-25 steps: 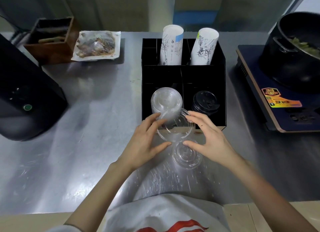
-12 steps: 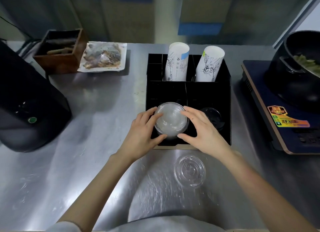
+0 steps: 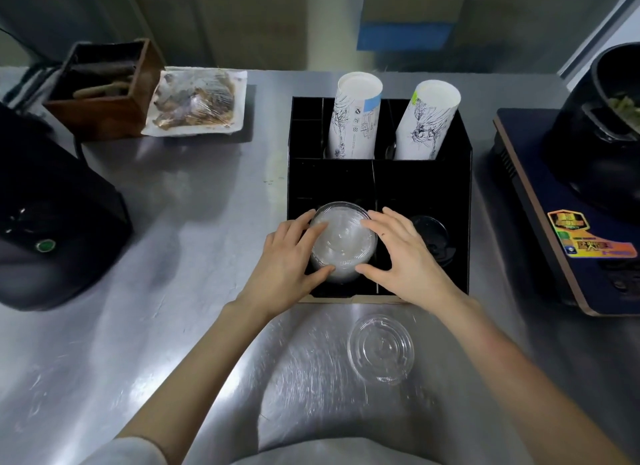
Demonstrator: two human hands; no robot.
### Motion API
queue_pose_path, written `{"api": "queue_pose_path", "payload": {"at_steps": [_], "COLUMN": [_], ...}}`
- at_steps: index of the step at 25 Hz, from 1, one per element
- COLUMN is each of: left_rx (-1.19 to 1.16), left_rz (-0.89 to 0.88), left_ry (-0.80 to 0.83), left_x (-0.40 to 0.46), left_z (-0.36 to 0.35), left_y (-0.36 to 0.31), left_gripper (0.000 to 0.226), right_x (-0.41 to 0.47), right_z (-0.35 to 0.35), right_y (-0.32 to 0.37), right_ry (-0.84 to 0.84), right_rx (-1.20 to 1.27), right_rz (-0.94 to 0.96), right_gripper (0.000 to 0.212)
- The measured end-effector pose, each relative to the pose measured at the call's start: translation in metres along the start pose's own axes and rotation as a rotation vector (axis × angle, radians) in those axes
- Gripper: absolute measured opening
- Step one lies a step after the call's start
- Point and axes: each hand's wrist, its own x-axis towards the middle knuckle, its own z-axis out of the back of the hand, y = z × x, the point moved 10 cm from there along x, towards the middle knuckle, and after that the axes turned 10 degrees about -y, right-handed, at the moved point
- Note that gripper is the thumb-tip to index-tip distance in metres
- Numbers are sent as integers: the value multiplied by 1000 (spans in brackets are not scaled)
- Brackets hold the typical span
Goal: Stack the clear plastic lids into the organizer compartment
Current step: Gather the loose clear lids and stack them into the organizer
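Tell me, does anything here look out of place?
One clear lid lies alone on the steel counter, outside the black organizer, while both hands settle the clear lid stack into its front-left compartment.

No text is legible: the cooktop's sticker and the paper cups' prints are blurred.

Dim scene, overhead glare on the steel counter (edges warped, soft).

Brushed, scuffed steel desk; glossy clear ribbed plastic lids; matt black organizer; printed paper cups; wooden box.
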Motion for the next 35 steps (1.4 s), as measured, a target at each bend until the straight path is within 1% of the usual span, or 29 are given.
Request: {"api": "queue_pose_path", "payload": {"at_steps": [4, 7, 14, 18, 21, 27, 32, 35], "left_rx": [19, 15, 19, -34, -74, -81, -46, -62], "left_rz": [15, 28, 31, 59, 62, 69, 32, -19], "left_ry": [23, 20, 20, 30, 25, 24, -4, -42], "left_x": [-2, -4, -5, -5, -5, -7, -12, -16], "left_z": [-5, -6, -7, -6, -3, 1, 9, 14], "left_y": [3, 3, 3, 6, 5, 2, -5, -18], "left_gripper": [62, 58, 58, 58, 61, 69, 67, 62], "right_x": [0, 0, -1, -2, -4, -7, -14, -25], "right_z": [-3, -6, -8, -7, -6, 0, 9, 17], "right_y": [-2, -1, -1, 1, 1, 3, 5, 7], "right_ry": [13, 20, 13, 7, 10, 6, -20, -69], "right_rx": [-13, -32, -36, -42, -49, -54, -31, -22], "right_rz": [13, 27, 26, 36, 36, 41, 34, 35], "right_gripper": [64, 64, 62, 63, 67, 70, 69, 66]}}
